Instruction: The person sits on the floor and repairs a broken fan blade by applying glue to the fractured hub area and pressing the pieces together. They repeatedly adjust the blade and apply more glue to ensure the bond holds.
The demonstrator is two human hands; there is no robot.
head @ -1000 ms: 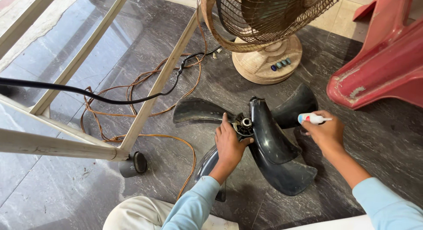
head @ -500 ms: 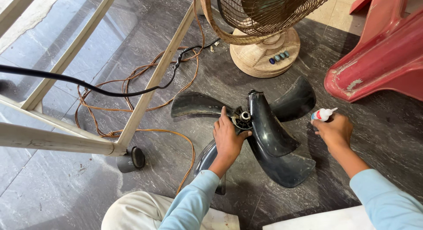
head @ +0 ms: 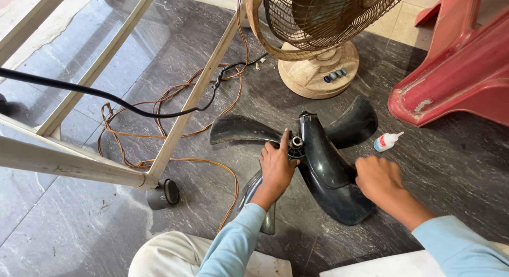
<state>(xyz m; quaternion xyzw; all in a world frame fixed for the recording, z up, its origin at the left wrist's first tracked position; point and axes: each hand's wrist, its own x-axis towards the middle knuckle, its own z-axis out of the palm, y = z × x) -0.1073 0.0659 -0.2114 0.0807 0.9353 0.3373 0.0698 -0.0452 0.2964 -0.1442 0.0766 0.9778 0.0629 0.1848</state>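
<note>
While the black fan blade (head: 318, 165) lies flat on the dark stone floor (head: 466, 165), I'd pin it firmly at the hub (head: 295, 144) so it can't spin. Left hand (head: 277, 168) presses there, fingers curled around the hub. Right hand (head: 379, 179) rests on the near blade, loosely closed, seemingly holding nothing; a small glue bottle (head: 386, 142) lies just beyond it.

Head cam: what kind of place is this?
Probably an informal repair spot on a home or shop floor: dark stone floor, a table fan standing by, loose cables, and a detached fan blade under the left hand and right hand.
</note>
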